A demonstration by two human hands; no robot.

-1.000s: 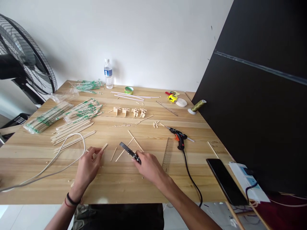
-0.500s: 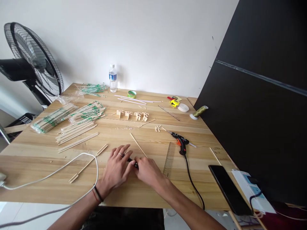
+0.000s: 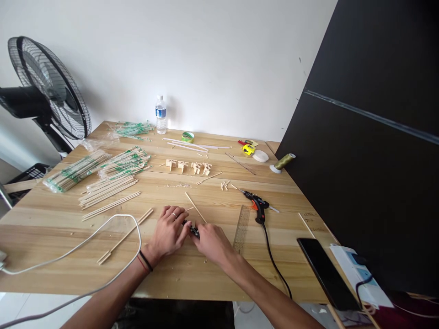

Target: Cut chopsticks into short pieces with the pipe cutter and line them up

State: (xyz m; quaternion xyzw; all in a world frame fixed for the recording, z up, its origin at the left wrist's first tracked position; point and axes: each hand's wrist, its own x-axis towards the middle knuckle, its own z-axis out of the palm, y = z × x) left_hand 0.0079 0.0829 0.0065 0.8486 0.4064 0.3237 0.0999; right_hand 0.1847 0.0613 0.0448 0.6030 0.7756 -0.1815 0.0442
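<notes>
Near the table's front edge, my right hand (image 3: 213,242) is closed around one end of a small black hand tool (image 3: 194,230), whose kind is mostly hidden by my fingers. My left hand (image 3: 168,230), with a ring on one finger, bends over the tool's other end and pinches it between thumb and fingers. A thin pale stick tip (image 3: 189,209) shows just past the left fingertips. Beyond my right knuckles a longer wooden stick (image 3: 195,206) lies slanted on the table. Small wood crumbs are scattered farther back.
Small stick assemblies (image 3: 183,165) stand mid-table. Bundled sticks (image 3: 77,171) lie left, near a white cable (image 3: 140,233). At right are a clear ruler (image 3: 242,228), glue gun (image 3: 258,205), short stick pieces (image 3: 225,185), phone (image 3: 327,273) and power strip (image 3: 363,276). A bottle (image 3: 161,116) stands behind.
My left hand has shifted slightly right and its fingers have curled in more. A thin stick tip now shows beyond them. The right hand stays on the tool; the view has tilted a little.
</notes>
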